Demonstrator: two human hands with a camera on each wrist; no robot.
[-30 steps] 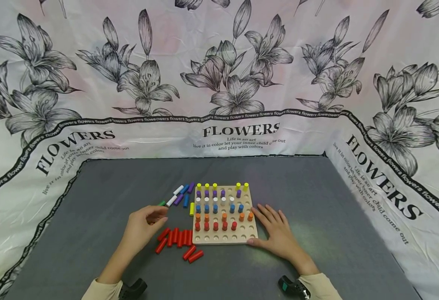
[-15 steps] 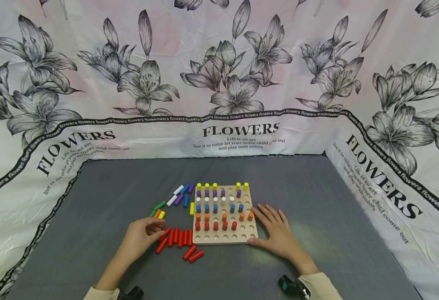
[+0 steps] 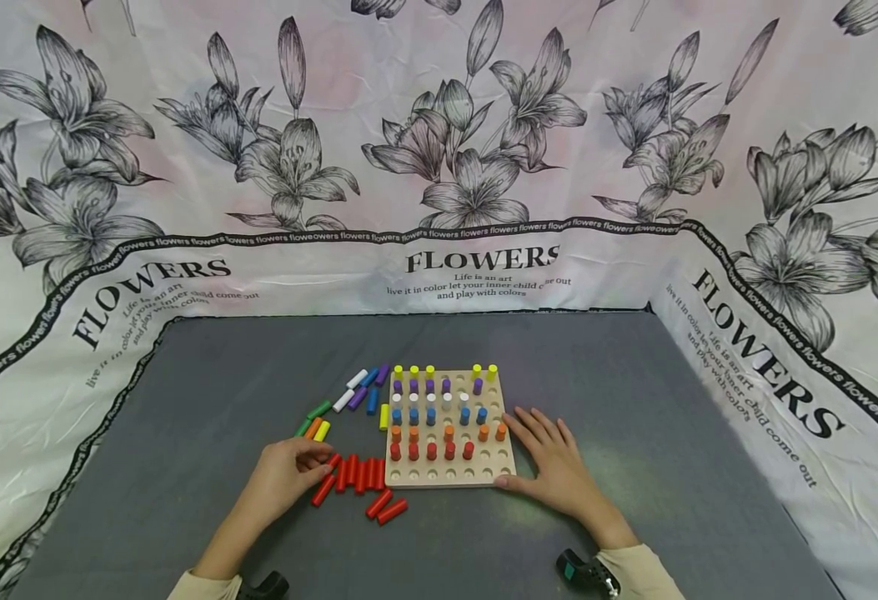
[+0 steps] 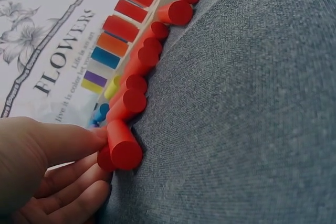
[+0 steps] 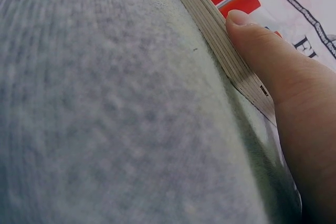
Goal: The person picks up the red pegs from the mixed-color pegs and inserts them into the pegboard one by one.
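Note:
My left hand (image 3: 284, 477) pinches a red peg (image 4: 104, 159) between thumb and fingers at the left end of a group of red pegs. Another red peg (image 4: 126, 154) lies right by the thumb tip in the left wrist view and partly hides the pinched one. Spread fingers of my right hand (image 3: 551, 471) rest along the right edge of a wooden pegboard (image 3: 441, 482), the thumb at its near right corner. Rows of yellow, purple, white, blue, orange and red pegs stand upright in the board. Its nearest row has bare holes.
Several loose red pegs (image 3: 360, 477) lie against the board's left side, with two more red pegs (image 3: 386, 507) nearer. Farther left lie green, orange and yellow pegs (image 3: 322, 430); white, purple and blue pegs (image 3: 373, 402) lie beyond. A flower-printed cloth (image 3: 476, 283) borders the grey table (image 3: 596, 358).
My left hand has drawn back toward the red pegs, uncovering the green, orange and yellow pegs, and its fingertips now take hold of a red peg. My right hand stays at the board.

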